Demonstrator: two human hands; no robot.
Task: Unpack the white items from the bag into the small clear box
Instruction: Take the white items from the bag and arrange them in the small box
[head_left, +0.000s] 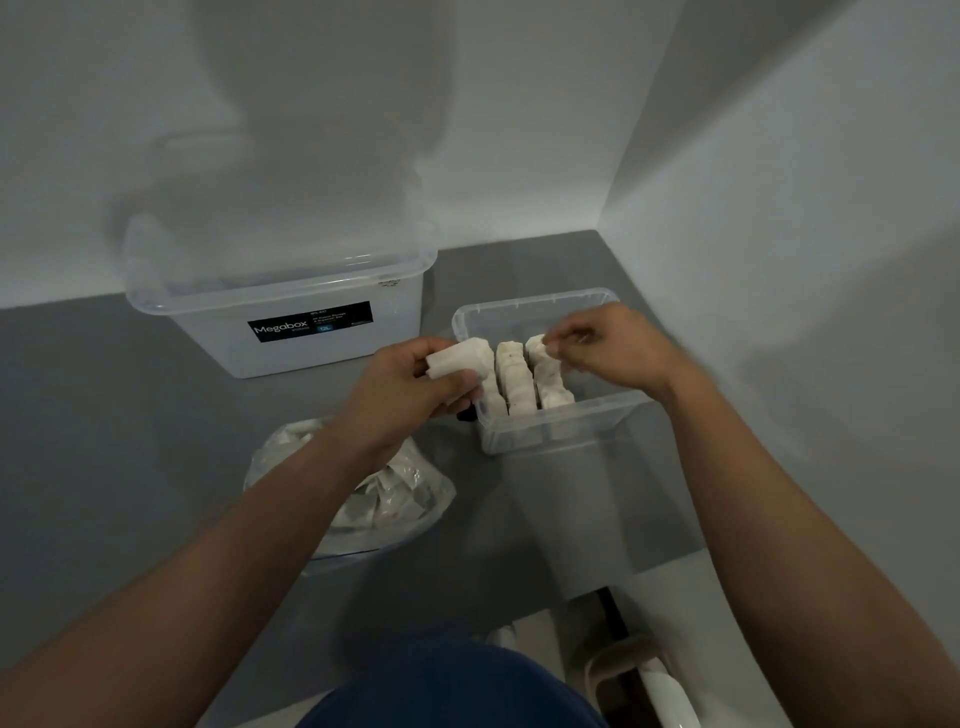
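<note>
A person sits at a grey table (130, 415) in a corner where two white walls meet. The left hand (410, 384) is closed around one white item (460, 358) — a chunky white block — and holds it just at the left edge of the small clear box (561, 421). The box sits on the table, to the right of the middle. Inside it, more white items (519, 379) stand up side by side in a row, like slices of bread. The right hand (597, 348) reaches over the box from the right, and its fingertips (548, 345) pinch the top of the white item on the right end of the row (550, 374) (the fingers are close together, not spread wide). The bag (395, 499) lies on the table near the person, below the left hand and partly hidden under the left arm. It is a clear, crinkly plastic bag, and more white items (363, 512) show through it. Behind the bag, at the back by the wall, stands a big clear box (280, 312) with a black label that says "Megabox". The big box and the small box stand apart — there is bare table between them. At the very bottom, dark blue cloth (447, 686) on the person's lap shows.
</note>
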